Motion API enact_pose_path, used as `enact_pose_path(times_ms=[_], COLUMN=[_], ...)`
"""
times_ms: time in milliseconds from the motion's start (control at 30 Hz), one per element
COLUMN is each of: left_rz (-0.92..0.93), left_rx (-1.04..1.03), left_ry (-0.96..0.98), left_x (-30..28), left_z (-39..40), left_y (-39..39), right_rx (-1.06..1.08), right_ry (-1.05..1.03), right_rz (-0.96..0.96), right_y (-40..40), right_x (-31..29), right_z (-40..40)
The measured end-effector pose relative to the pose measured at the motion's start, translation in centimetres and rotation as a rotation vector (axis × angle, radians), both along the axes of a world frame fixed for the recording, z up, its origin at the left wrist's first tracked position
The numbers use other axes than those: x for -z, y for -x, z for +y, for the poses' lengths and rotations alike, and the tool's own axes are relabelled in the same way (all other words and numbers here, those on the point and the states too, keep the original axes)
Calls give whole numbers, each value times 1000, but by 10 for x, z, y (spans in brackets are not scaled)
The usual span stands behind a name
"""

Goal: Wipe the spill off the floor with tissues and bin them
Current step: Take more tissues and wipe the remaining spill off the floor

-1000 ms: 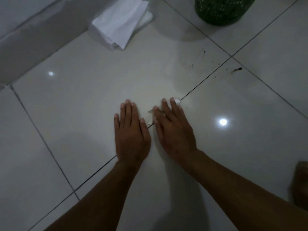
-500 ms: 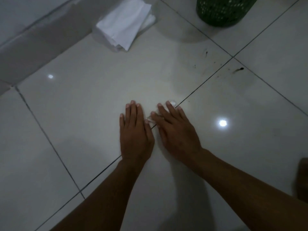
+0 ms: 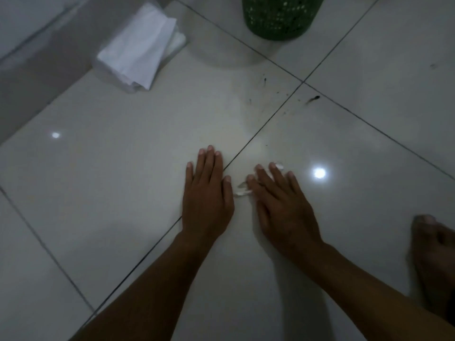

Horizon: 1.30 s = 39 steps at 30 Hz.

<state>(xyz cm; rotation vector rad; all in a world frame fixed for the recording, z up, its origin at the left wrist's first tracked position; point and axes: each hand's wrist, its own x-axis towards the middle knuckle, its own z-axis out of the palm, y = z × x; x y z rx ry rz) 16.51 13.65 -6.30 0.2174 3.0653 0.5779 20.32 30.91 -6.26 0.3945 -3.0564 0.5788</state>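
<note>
My right hand (image 3: 280, 205) lies flat on the white tiled floor, pressing a crumpled white tissue (image 3: 242, 189) whose edges poke out past the fingertips. My left hand (image 3: 208, 190) rests flat on the floor just to its left, fingers together, nothing under it that I can see. A pale wet smear (image 3: 251, 129) and dark specks (image 3: 312, 99) lie on the tiles beyond the hands. A stack of white tissues (image 3: 140, 48) sits at the upper left. The green mesh bin (image 3: 278, 16) stands at the top.
A grey step or wall base (image 3: 37, 70) runs along the upper left. My bare foot (image 3: 433, 257) is on the floor at the right edge. Dark grout lines cross the glossy tiles, which reflect a bright lamp.
The two hands have drawn apart, with the right hand and its tissue sliding rightwards across the grout line. The view has shifted, bringing my foot into sight.
</note>
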Motion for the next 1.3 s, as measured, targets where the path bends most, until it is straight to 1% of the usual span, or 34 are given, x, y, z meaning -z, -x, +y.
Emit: enact_pose_path(times_ms=[100, 167, 233, 333, 400, 500, 600, 667, 800, 833, 900, 1000, 1067, 1133, 1233, 1300], left_rz=[-5, -9, -14, -7, 3, 20, 33, 37, 77, 84, 76, 19, 3, 6, 4, -16], left_rx=[23, 19, 17, 15, 3, 2, -10, -16, -39, -40, -46, -65, -52, -42, -102, -127], left_ry=[1, 6, 14, 25, 16, 6, 1, -10, -42, -41, -23, 13, 35, 44, 39, 57], left_x=[0, 1, 2, 5, 6, 7, 8, 9, 8, 8, 7, 4, 3, 2, 2, 5], left_z=[21, 32, 40, 47, 48, 49, 48, 47, 48, 49, 52, 61, 71, 88, 107, 112], left_y=[13, 21, 27, 32, 32, 32, 32, 33, 34, 34, 34, 38, 47, 62, 82, 88], right_rx=[212, 316, 323, 166, 127, 286, 384, 334, 47, 8, 26, 230, 311, 271, 119, 134], right_ry=[-25, -28, -21, -32, -86, -102, -40, -23, -78, -79, -90, -110, -74, -37, -25, -14], right_rz=[-53, -106, -137, -126, -114, -129, -163, -167, -137, -122, -80, -92, -131, -148, -115, -82], right_y=[19, 38, 48, 32, 20, 32, 66, 81, 70, 64, 58, 77, 93, 96, 80, 77], right_x=[-2, -4, -5, -3, -2, 0, -2, -5, -4, -4, -4, -4, -4, -4, -4, -3], right_z=[20, 24, 19, 18, 31, 50, 43, 30, 29, 36, 55, 68, 62, 56, 60, 76])
